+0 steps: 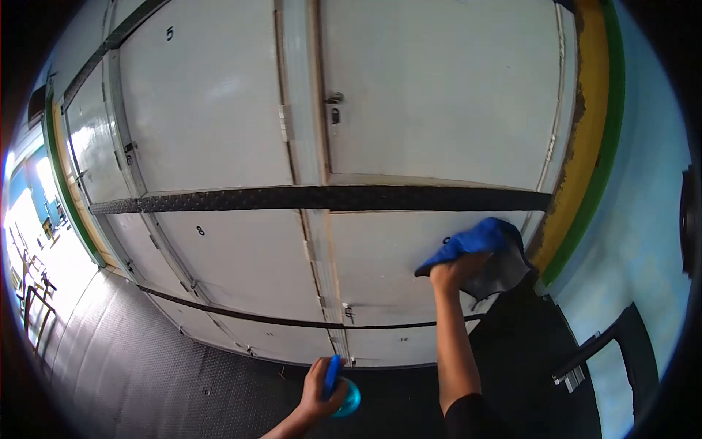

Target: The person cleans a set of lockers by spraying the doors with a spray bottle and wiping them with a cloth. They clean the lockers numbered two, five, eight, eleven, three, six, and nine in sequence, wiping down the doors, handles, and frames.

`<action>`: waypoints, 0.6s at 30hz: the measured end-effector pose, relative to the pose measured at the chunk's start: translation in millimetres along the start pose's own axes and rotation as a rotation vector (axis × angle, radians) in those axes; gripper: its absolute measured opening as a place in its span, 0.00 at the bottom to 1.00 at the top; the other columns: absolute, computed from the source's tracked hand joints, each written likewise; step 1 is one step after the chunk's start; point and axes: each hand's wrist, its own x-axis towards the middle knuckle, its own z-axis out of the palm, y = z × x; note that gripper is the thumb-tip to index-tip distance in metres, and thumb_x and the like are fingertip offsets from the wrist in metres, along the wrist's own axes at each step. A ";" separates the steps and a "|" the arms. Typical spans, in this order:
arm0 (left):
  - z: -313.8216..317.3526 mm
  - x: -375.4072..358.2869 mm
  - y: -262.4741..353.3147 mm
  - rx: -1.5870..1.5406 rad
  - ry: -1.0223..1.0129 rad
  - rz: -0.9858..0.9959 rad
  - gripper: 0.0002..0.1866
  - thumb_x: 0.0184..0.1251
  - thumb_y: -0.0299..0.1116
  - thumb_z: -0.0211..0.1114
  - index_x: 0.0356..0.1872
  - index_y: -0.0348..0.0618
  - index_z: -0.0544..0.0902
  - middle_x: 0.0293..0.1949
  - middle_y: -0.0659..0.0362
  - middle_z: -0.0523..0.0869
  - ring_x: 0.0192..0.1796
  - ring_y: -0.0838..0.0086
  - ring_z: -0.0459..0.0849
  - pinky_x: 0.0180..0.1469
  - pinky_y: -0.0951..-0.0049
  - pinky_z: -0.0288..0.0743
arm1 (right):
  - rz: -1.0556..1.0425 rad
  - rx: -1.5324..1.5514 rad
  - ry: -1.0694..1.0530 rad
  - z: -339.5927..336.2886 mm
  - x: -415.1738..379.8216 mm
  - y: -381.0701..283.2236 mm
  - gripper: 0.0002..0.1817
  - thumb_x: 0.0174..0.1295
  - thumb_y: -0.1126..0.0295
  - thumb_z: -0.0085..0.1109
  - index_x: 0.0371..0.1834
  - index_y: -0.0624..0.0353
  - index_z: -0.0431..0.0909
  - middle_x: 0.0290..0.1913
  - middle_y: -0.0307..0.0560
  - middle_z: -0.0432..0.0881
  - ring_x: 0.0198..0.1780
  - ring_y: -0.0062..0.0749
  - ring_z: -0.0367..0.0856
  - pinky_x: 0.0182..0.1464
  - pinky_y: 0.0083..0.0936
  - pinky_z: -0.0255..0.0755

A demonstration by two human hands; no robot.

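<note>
My left hand [316,388] is wrapped round a spray bottle [352,401] with a blue nozzle and a teal, see-through body, low in front of the lockers. Higher up and to the right, my right hand [455,272] holds a blue cloth [484,238] against a white locker door [384,252]. The cloth partly covers the number on that door, and its grey part hangs down at the right. My right fingers are mostly hidden by the cloth.
More white locker doors [205,110] surround this one, with latches and black strips [431,197] between rows. A yellow and green edge [596,146] borders a pale blue wall [651,168] at right. A black frame-like object [629,344] stands lower right. Dark textured flooring [139,333] lies below.
</note>
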 end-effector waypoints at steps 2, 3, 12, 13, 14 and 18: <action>-21.7 -18.3 -17.4 -0.038 0.065 -0.065 0.20 0.52 0.23 0.63 0.50 0.37 0.81 0.42 0.47 0.82 0.45 0.50 0.84 0.50 0.59 0.77 | 0.003 -0.082 -0.042 11.4 3.9 -42.7 0.38 0.73 0.48 0.42 0.72 0.72 0.62 0.71 0.75 0.63 0.76 0.79 0.52 0.74 0.67 0.45; -30.3 -22.8 -23.9 -0.072 0.121 -0.128 0.20 0.52 0.23 0.63 0.49 0.37 0.81 0.41 0.48 0.83 0.45 0.53 0.84 0.49 0.60 0.77 | -0.072 -0.042 -0.076 14.5 4.3 -69.2 0.37 0.73 0.50 0.43 0.73 0.73 0.61 0.71 0.75 0.62 0.76 0.82 0.49 0.74 0.69 0.44; -34.4 -43.9 -61.9 -0.164 0.282 -0.186 0.20 0.51 0.20 0.62 0.49 0.38 0.80 0.42 0.50 0.82 0.42 0.62 0.83 0.48 0.65 0.76 | -0.477 0.512 -0.283 40.0 -30.0 -152.6 0.28 0.63 0.60 0.56 0.63 0.65 0.73 0.62 0.70 0.71 0.66 0.78 0.64 0.66 0.66 0.59; -30.1 -44.3 -60.1 -0.208 0.277 -0.241 0.20 0.52 0.20 0.62 0.49 0.38 0.80 0.41 0.51 0.82 0.42 0.63 0.83 0.48 0.65 0.76 | -0.386 0.507 -0.563 29.2 -5.4 -148.0 0.27 0.62 0.59 0.57 0.62 0.63 0.74 0.61 0.67 0.73 0.64 0.71 0.68 0.65 0.62 0.62; -26.0 -45.1 -58.4 -0.250 0.274 -0.298 0.19 0.52 0.20 0.62 0.49 0.38 0.80 0.41 0.51 0.82 0.42 0.63 0.83 0.48 0.65 0.76 | -0.286 0.498 -0.841 11.7 20.4 -145.7 0.27 0.62 0.58 0.59 0.62 0.60 0.76 0.61 0.64 0.75 0.62 0.65 0.71 0.64 0.58 0.66; -17.5 -47.3 -57.6 -0.223 0.212 -0.270 0.20 0.53 0.21 0.62 0.50 0.38 0.80 0.41 0.51 0.82 0.41 0.65 0.82 0.47 0.66 0.76 | -0.636 0.372 -0.698 0.7 42.2 -59.2 0.36 0.62 0.51 0.61 0.71 0.58 0.72 0.64 0.62 0.76 0.65 0.58 0.73 0.67 0.53 0.65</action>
